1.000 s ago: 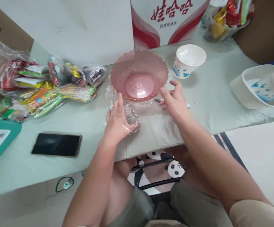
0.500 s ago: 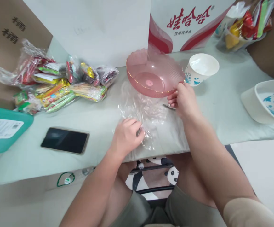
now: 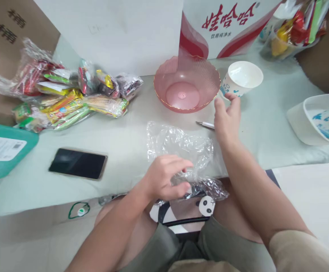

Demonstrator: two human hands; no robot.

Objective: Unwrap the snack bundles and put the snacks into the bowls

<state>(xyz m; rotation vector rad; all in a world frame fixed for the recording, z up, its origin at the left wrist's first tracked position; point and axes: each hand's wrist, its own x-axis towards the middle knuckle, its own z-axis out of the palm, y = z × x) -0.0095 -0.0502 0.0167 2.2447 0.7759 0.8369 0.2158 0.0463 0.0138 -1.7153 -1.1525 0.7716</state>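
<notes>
A crumpled clear plastic bag (image 3: 181, 141) lies at the table's front edge, with part of it hanging over. My left hand (image 3: 168, 175) is over its lower part, thumb and fingers apart. Behind the bag stands a pink scalloped bowl (image 3: 181, 94) with a gold rim. My right hand (image 3: 228, 117) is just right of the bowl, fingers parted and holding nothing, in front of a white paper cup (image 3: 244, 77) with blue print. Beside that hand lies a thin knife-like tool (image 3: 205, 124) with a pale handle, partly hidden by the hand.
Packaged snacks (image 3: 70, 94) are heaped at the left. Nearer me lies a phone (image 3: 78, 163), with a teal container (image 3: 5, 151) at its left. A white-and-red carton (image 3: 224, 30) stands at the back. A white tub (image 3: 306, 121) and a clear snack-filled container (image 3: 283, 51) are at the right.
The bowl now stands level, apart from my right hand, which has let go of its rim. The plastic bag has slid toward me over the table edge, and my left hand has opened.
</notes>
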